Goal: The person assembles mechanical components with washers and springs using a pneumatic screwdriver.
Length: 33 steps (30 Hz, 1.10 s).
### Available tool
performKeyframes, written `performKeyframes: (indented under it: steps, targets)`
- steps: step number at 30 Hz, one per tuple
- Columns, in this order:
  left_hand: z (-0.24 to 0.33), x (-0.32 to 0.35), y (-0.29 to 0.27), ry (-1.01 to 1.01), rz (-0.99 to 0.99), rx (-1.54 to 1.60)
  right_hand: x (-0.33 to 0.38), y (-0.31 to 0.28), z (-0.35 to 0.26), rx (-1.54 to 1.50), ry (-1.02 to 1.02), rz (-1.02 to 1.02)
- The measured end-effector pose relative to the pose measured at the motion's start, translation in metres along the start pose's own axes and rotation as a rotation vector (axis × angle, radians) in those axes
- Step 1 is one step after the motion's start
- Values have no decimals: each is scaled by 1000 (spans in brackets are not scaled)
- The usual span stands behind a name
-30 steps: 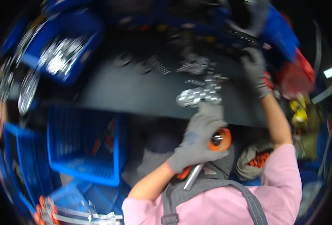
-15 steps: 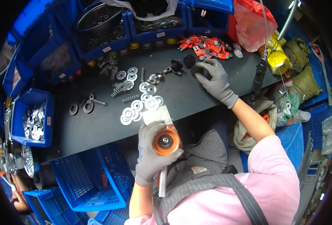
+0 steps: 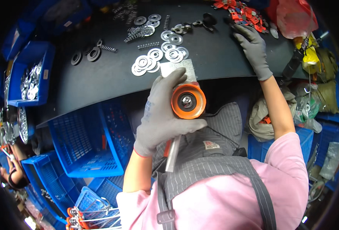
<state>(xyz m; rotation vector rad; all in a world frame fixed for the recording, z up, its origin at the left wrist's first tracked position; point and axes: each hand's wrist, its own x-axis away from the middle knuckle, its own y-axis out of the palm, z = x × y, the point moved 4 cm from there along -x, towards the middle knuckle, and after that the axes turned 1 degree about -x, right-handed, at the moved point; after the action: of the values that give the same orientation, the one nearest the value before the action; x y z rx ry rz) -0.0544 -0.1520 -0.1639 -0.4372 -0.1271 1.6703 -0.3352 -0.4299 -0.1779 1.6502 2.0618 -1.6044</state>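
We see a dark surface (image 3: 112,80), its near edge rising a little from left to right in our view. The left hand (image 3: 156,113) is just off that edge, near its middle; the gloved right hand (image 3: 255,50) is over the surface toward its right end.

The left hand curls around the left side of an orange wheel (image 3: 188,101), fingers beyond it and thumb on the near side. The wheel's round face is turned up to us. From the right hand, the wheel lies left and nearer the body, well apart. The right hand's fingers are partly bent and spread; we cannot tell whether its tips have hold of anything.

Below the wheel, a metal bar (image 3: 173,155) runs its long axis away from the near edge, leaning slightly left. A pale plate (image 3: 184,69) shows just beyond the wheel, at the near edge.

Red clips (image 3: 247,17) lie beyond the right fingertips, toward the far right corner. Metal washers (image 3: 143,62) lie just left of the plate, with a small spring (image 3: 148,45) beyond them.
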Motion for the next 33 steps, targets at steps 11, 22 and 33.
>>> performKeyframes:
  steps: [11,22,33]
  targets:
    - [-7,0,3,107,61,-64,26,0,-225,-420,-302,-566]
    - [-11,-4,0,129,66,-82,25,8,-239,-165,-451,-618]
    - [-13,-3,2,161,61,-122,43,12,-234,-51,-482,-619]
